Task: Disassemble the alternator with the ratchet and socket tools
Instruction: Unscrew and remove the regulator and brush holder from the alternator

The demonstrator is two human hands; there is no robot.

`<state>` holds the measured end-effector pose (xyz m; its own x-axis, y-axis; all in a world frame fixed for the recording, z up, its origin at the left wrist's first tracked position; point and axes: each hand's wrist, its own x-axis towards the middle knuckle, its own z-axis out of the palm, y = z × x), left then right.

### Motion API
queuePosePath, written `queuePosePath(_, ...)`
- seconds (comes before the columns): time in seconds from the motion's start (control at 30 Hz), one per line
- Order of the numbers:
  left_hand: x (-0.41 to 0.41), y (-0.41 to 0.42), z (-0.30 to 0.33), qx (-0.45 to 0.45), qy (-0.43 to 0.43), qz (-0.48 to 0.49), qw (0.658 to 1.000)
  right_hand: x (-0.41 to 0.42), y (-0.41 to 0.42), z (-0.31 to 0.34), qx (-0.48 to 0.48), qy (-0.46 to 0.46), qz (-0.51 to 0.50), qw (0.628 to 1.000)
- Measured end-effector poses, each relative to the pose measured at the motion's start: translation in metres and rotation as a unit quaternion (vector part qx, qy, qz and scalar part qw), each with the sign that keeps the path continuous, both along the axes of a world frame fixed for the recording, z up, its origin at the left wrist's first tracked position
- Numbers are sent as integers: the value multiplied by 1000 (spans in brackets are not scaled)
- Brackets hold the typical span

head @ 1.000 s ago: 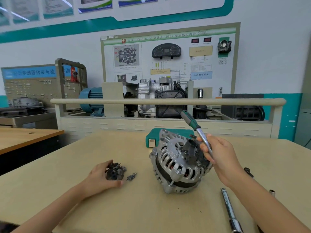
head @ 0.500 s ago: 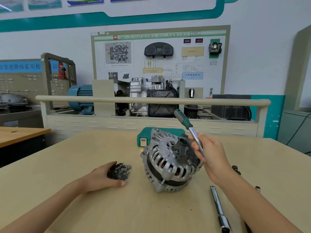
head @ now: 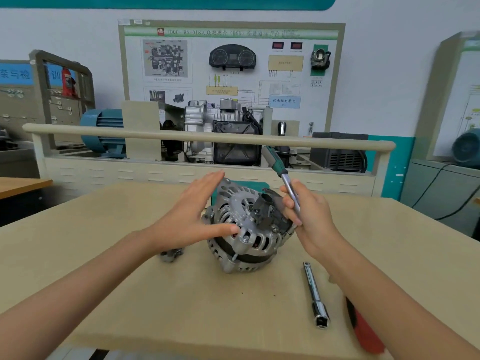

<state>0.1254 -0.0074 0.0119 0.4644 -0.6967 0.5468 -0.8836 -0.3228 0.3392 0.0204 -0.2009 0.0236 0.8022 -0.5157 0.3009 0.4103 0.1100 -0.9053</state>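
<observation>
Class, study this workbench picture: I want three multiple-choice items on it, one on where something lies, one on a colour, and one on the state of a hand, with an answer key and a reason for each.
1. Where does the loose extension bar lie?
A. On the table, to the right of the alternator
B. On top of the alternator
C. In the left hand

2. What colour is the grip of the ratchet?
A. Yellow
B. Green and black
C. White

3. What is the left hand doing?
A. Gripping the ratchet
B. Clenched in a fist on the table
C. Open, fingers straight, at the alternator's housing

Key:
1 A, the bar rests on the table beside the right forearm.
2 B, the handle above the right hand shows green with black.
3 C, its fingers are straight and spread at the housing, while the right hand holds the ratchet.
</observation>
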Motion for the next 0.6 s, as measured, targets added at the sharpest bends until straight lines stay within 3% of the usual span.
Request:
queuePosePath(0.1,-2,-25,8,85,-120,-9,989,-5,2,3,-39,-18,-15,999)
queuePosePath(0.3,0,-27,-3,89,-190,30,977,-9,4,17,-73,-55,-49,995)
queuePosePath(0.47,-12,-11,-20,81,-205,63,973,-9,4,31,-13,-92,-46,995)
queuePosePath(0.6,-17,1,-30,70,-204,93,972,-10,13,54,71,-131,11,989)
